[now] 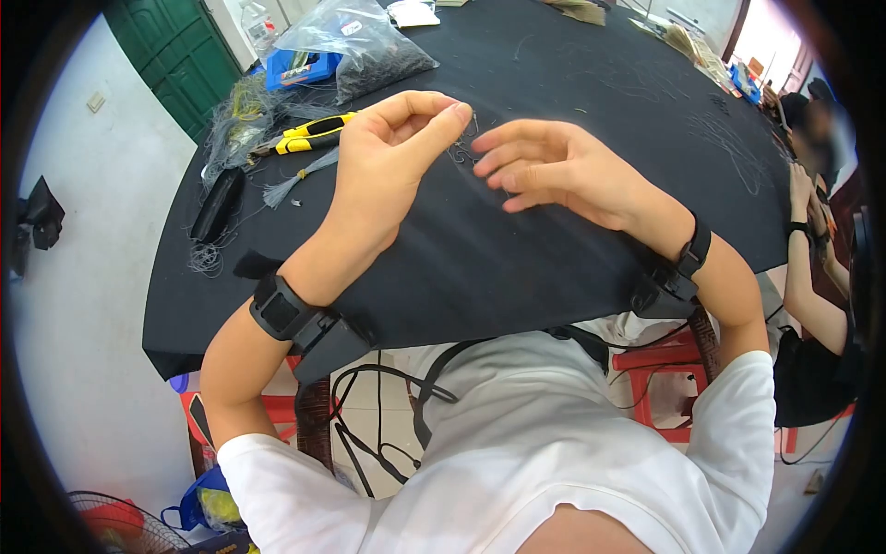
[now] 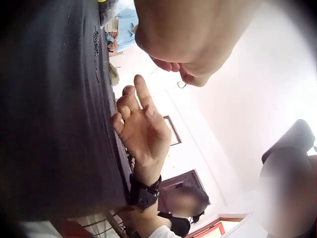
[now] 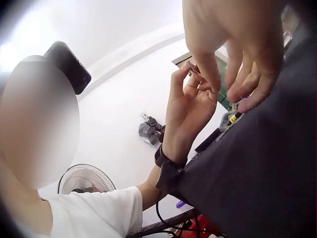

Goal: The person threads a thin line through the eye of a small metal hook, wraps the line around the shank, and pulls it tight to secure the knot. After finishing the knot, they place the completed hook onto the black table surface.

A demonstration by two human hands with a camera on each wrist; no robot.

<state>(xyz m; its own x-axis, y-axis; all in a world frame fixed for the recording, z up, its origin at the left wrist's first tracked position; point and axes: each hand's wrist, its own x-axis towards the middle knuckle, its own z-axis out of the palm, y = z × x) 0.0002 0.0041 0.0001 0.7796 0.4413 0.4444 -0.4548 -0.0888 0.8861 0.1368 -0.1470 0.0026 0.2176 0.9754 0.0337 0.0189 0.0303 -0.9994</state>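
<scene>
My left hand (image 1: 388,157) pinches a small metal hook (image 2: 182,85) between thumb and forefinger, raised over the black-covered table. In the right wrist view the hook (image 3: 190,68) shows as a shiny curved bit at the fingertips. Just to the right, my right hand (image 1: 563,171) hovers with loosely bent, spread fingers and grips nothing visible. A thin line (image 2: 154,95) shows faintly by its fingers in the left wrist view. Beneath the hands, a few small hooks with line (image 1: 459,150) lie on the cloth (image 1: 443,249).
Yellow-black pliers (image 1: 309,136), a tied bundle of line (image 1: 300,178) and a black case (image 1: 218,205) lie at the left. Behind them are a blue box (image 1: 303,70) and a plastic bag (image 1: 383,65) of dark pieces. Loose line (image 1: 734,148) spreads at right, near another person's arms (image 1: 812,249).
</scene>
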